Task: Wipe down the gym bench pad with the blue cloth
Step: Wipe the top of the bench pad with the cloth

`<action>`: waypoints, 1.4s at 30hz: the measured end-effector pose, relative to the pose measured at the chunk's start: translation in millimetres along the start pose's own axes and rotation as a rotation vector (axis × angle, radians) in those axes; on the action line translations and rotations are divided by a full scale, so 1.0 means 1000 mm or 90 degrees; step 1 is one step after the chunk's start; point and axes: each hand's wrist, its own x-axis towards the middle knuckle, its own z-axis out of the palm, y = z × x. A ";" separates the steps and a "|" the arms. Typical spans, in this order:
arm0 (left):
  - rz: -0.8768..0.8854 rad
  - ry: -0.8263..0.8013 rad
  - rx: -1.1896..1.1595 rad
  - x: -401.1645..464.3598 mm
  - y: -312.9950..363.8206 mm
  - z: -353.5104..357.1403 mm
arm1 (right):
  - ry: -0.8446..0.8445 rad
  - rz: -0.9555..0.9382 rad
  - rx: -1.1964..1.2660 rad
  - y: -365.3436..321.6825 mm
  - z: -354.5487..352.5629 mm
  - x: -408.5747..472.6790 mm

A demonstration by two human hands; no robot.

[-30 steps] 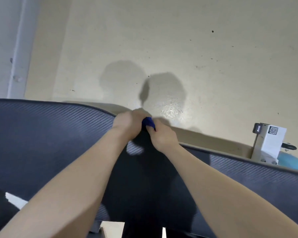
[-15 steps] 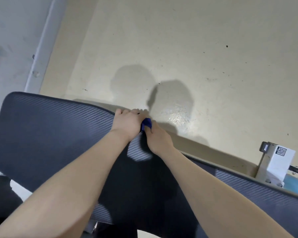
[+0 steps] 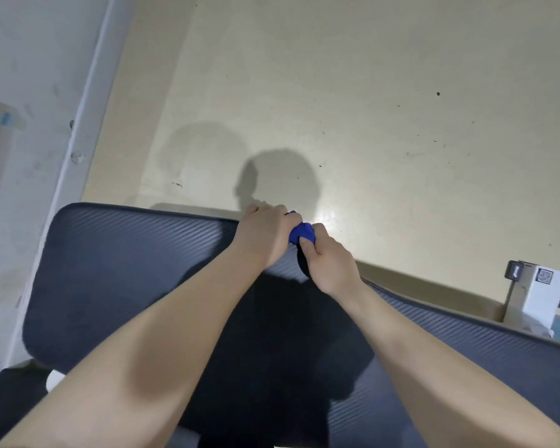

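Two bare hands meet at the far edge of the dark, carbon-weave-textured gym bench pad (image 3: 117, 273). The left hand (image 3: 265, 237) and right hand (image 3: 327, 266) both clench a small bunched blue cloth (image 3: 301, 233), pinched between them right at the pad's rim. The step looks like gathering or refolding the cloth rather than wiping. Next, it probably needs flattening against the pad and sweeping along the surface.
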 end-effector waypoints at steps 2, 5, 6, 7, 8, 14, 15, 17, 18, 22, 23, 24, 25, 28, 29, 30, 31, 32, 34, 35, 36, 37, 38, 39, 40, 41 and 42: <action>-0.032 -0.007 0.016 -0.005 -0.037 -0.011 | 0.001 -0.020 -0.012 -0.033 0.017 0.019; -0.087 -0.013 0.025 -0.020 -0.089 -0.022 | -0.008 -0.080 -0.093 -0.072 0.041 0.040; -0.089 -0.010 0.041 -0.027 -0.099 -0.022 | -0.012 -0.101 -0.118 -0.077 0.045 0.042; -0.070 0.018 0.052 -0.032 -0.102 -0.020 | -0.019 -0.115 -0.119 -0.079 0.046 0.042; -0.051 0.043 0.042 -0.035 -0.100 -0.017 | -0.033 -0.113 -0.095 -0.077 0.042 0.040; -0.026 0.021 -0.051 -0.021 -0.080 -0.016 | -0.033 -0.061 -0.285 -0.066 0.022 0.033; -0.026 0.032 -0.048 -0.023 -0.090 -0.018 | -0.017 -0.072 -0.329 -0.073 0.026 0.035; -0.038 0.059 -0.036 -0.034 -0.117 -0.018 | 0.003 -0.098 -0.342 -0.095 0.043 0.042; -0.056 0.069 -0.041 -0.041 -0.132 -0.018 | 0.004 -0.107 -0.327 -0.107 0.053 0.048; -0.125 0.085 -0.031 -0.060 -0.185 -0.023 | 0.019 -0.155 -0.283 -0.152 0.095 0.070; -0.137 0.085 -0.030 -0.063 -0.195 -0.023 | 0.025 -0.169 -0.277 -0.160 0.103 0.074; -0.146 0.087 -0.029 -0.066 -0.205 -0.023 | 0.025 -0.181 -0.271 -0.167 0.109 0.077; -0.149 0.098 -0.027 -0.068 -0.214 -0.022 | 0.021 -0.193 -0.261 -0.173 0.116 0.080; -0.176 0.119 -0.045 -0.079 -0.243 -0.024 | -0.004 -0.226 -0.217 -0.195 0.133 0.090; -0.184 0.129 -0.054 -0.084 -0.252 -0.024 | -0.012 -0.239 -0.207 -0.202 0.139 0.093; -0.187 0.138 -0.063 -0.088 -0.261 -0.024 | -0.025 -0.250 -0.201 -0.211 0.145 0.096; -0.191 0.146 -0.071 -0.093 -0.270 -0.024 | -0.036 -0.257 -0.197 -0.218 0.151 0.099; -0.200 0.153 -0.080 -0.097 -0.280 -0.022 | -0.046 -0.264 -0.193 -0.227 0.156 0.101; -0.237 0.172 -0.114 -0.106 -0.298 -0.018 | -0.051 -0.288 -0.199 -0.244 0.165 0.105; -0.262 0.176 -0.146 -0.112 -0.306 -0.016 | -0.050 -0.307 -0.220 -0.253 0.170 0.106; -0.294 0.182 -0.199 -0.119 -0.312 -0.014 | -0.053 -0.328 -0.261 -0.261 0.176 0.107; -0.327 0.193 -0.264 -0.127 -0.316 -0.011 | -0.051 -0.358 -0.320 -0.269 0.184 0.107; -0.359 0.205 -0.329 -0.138 -0.318 -0.007 | -0.040 -0.395 -0.387 -0.276 0.192 0.107; -0.389 0.217 -0.383 -0.151 -0.318 0.000 | -0.009 -0.449 -0.448 -0.283 0.200 0.105; -0.413 0.229 -0.419 -0.166 -0.316 0.009 | 0.033 -0.515 -0.499 -0.287 0.210 0.103; -0.427 0.235 -0.439 -0.181 -0.314 0.021 | 0.053 -0.571 -0.546 -0.289 0.222 0.098; -0.438 0.239 -0.455 -0.196 -0.312 0.034 | 0.042 -0.599 -0.576 -0.290 0.233 0.091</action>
